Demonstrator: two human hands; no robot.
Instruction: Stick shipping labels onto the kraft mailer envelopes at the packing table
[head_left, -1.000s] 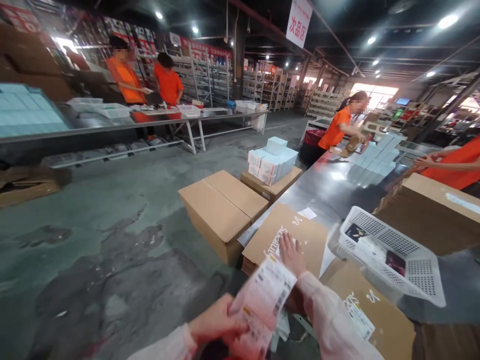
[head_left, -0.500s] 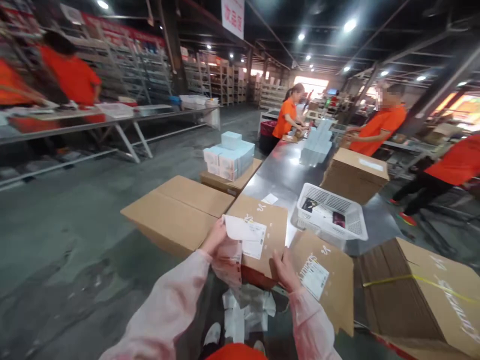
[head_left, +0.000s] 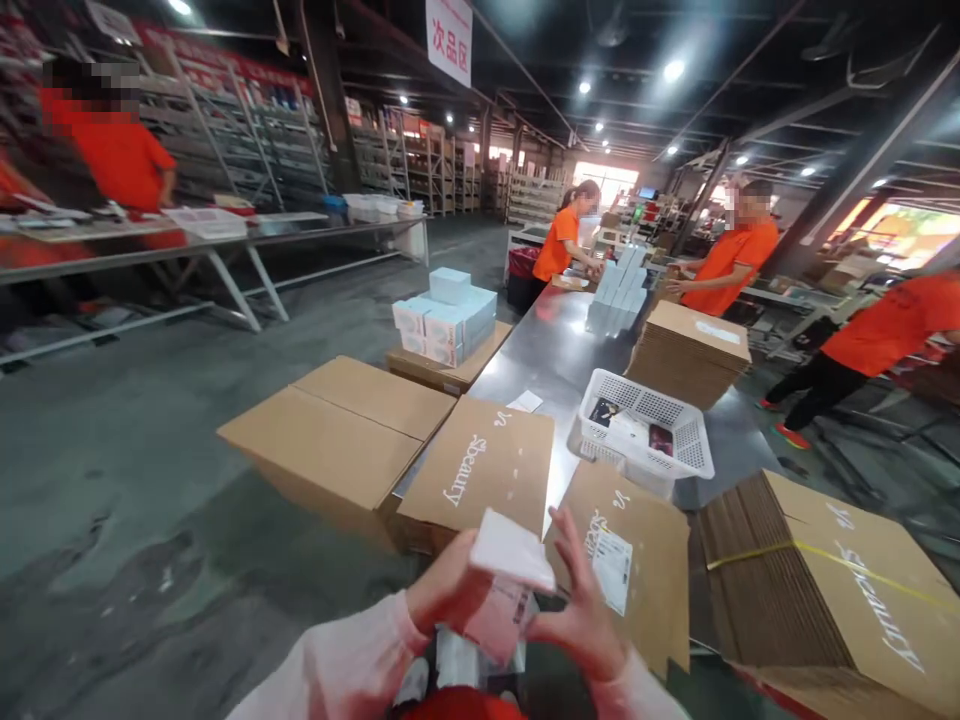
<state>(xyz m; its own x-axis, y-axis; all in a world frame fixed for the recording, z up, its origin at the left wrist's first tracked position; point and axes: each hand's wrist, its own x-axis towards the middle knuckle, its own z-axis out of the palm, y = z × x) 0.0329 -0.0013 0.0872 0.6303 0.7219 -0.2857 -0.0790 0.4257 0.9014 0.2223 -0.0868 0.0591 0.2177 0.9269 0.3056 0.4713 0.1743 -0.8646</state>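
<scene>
My left hand (head_left: pixel 444 585) is closed around a thick wad of white shipping labels (head_left: pixel 511 552), held low in front of my body. Part of the wad hangs downward and shows printing. On its right side my right hand (head_left: pixel 585 615) has its fingers spread, with the thumb near the wad; whether it touches cannot be made out. Just beyond the hands lies a flat cardboard carton (head_left: pixel 499 455) printed "beauty", no label on its visible face. To its right, another carton (head_left: pixel 652 570) carries a white label (head_left: pixel 613 568).
A bundle of flattened cartons (head_left: pixel 847 560) with a yellow strap lies at right. On the metal table (head_left: pixel 517 350) stand a white basket (head_left: pixel 697 455) and a carton stack (head_left: pixel 694 350). A large carton (head_left: pixel 330 420) and pale blue boxes (head_left: pixel 450 320) are left. Co-workers in orange stand around.
Both hands have drawn back from the carton toward my body, bringing the labels along. The label seen on that carton before no longer shows there. My right hand has let go of the carton's edge.
</scene>
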